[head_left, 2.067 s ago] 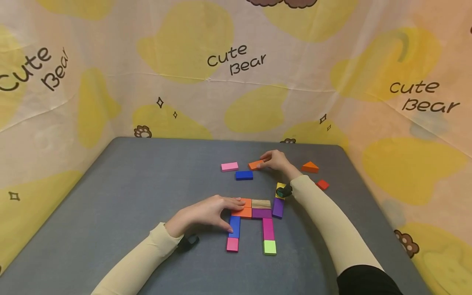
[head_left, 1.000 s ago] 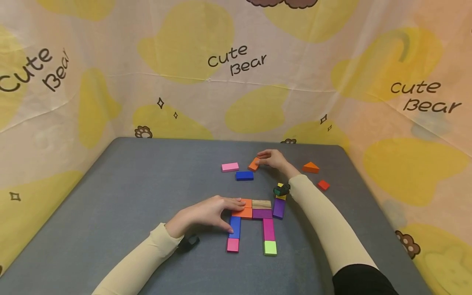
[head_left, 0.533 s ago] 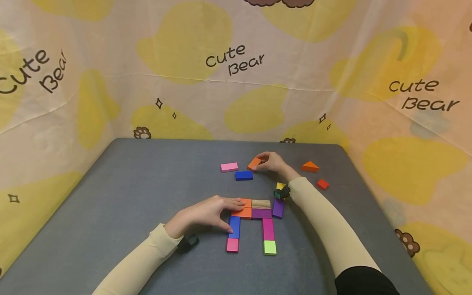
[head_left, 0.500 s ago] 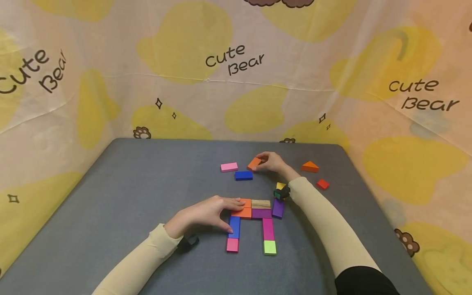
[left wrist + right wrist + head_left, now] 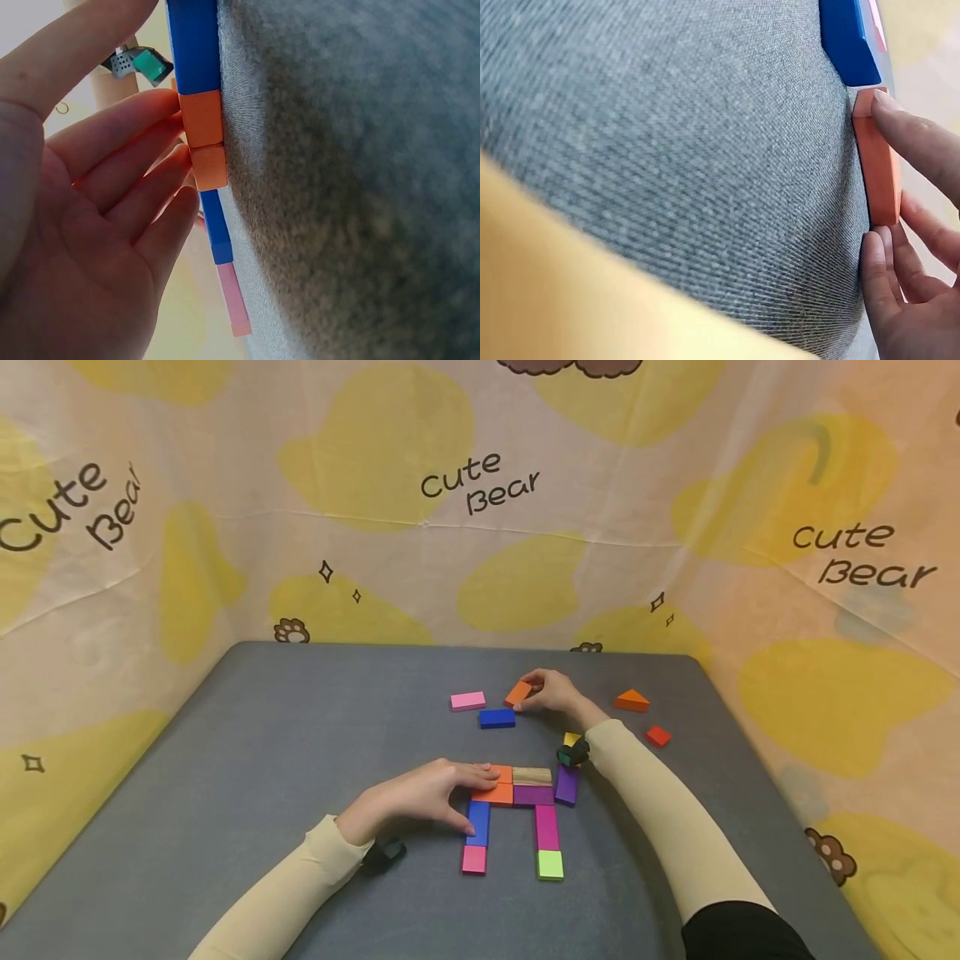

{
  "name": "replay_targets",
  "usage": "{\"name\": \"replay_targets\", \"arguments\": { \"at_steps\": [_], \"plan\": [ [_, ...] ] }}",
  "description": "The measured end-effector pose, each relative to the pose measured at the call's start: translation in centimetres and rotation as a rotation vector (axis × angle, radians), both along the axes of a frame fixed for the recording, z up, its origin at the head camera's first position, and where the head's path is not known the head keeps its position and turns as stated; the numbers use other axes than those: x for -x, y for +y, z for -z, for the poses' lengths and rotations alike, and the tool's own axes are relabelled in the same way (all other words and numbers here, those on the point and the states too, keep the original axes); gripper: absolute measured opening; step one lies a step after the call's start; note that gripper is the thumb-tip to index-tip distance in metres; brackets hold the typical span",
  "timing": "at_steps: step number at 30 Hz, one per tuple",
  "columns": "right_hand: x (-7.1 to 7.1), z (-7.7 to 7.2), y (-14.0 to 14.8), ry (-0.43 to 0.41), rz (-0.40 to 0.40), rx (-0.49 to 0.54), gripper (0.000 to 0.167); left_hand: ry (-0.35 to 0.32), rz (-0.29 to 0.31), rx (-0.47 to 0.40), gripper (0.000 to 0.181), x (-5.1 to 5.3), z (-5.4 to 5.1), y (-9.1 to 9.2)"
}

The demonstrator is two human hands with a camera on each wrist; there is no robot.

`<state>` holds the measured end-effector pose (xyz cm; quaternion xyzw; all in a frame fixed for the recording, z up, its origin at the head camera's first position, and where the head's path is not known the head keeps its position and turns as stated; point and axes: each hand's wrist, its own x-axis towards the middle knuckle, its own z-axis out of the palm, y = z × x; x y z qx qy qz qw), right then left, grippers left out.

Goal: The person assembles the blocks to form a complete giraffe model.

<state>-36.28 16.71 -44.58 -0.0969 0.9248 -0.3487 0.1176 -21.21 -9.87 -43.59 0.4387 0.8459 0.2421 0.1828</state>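
Observation:
My right hand (image 5: 553, 692) pinches an orange block (image 5: 517, 694) at its two ends near the back of the table; in the right wrist view that block (image 5: 877, 161) lies on the cloth beside a blue one (image 5: 849, 45). My left hand (image 5: 420, 793) rests with spread, fairly straight fingers on two orange blocks (image 5: 492, 793), its thumb on a light blue block (image 5: 478, 820). Next to these lie a wooden block (image 5: 532, 776), a purple one (image 5: 533, 795), a magenta one (image 5: 547, 827), a green one (image 5: 550, 865) and a hot-pink one (image 5: 474, 860).
A violet block (image 5: 566, 786) and a yellow one (image 5: 572, 739), partly hidden by the right wrist camera, lie right of the arrangement. Behind are a pink block (image 5: 468, 701) and a dark blue one (image 5: 497, 718). An orange triangle (image 5: 632, 701) and a red block (image 5: 657, 736) lie at the right.
The far orange block has turned from lying nearly crosswise to a steeper slant under my right hand, whose grip on it has shifted. My left hand has stayed in place.

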Motion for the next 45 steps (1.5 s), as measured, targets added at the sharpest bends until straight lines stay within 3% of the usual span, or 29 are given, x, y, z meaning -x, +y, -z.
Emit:
{"name": "replay_targets", "arguments": {
  "at_steps": [8, 11, 28, 38, 45],
  "plan": [
    [0.2, -0.2, 0.4, 0.013, -0.053, -0.004, 0.069, 0.002, 0.007, -0.006, 0.069, 0.0, 0.1, 0.1],
    [0.3, -0.1, 0.5, -0.005, -0.051, 0.001, 0.068, 0.0, 0.006, -0.002, 0.069, 0.1, 0.1, 0.0],
    [0.1, -0.8, 1.2, 0.075, -0.043, -0.052, 0.066, -0.003, 0.011, -0.002, 0.07, 0.0, 0.1, 0.3],
    [-1.5, -2.6, 4.3, 0.099, -0.046, -0.024, 0.065, 0.001, 0.002, 0.011, 0.07, 0.0, 0.3, 0.2],
    [-2.9, -3.1, 6.2, 0.106, -0.054, -0.051, 0.065, -0.005, -0.008, 0.004, 0.069, 0.0, 0.1, 0.0]
  ]
}}
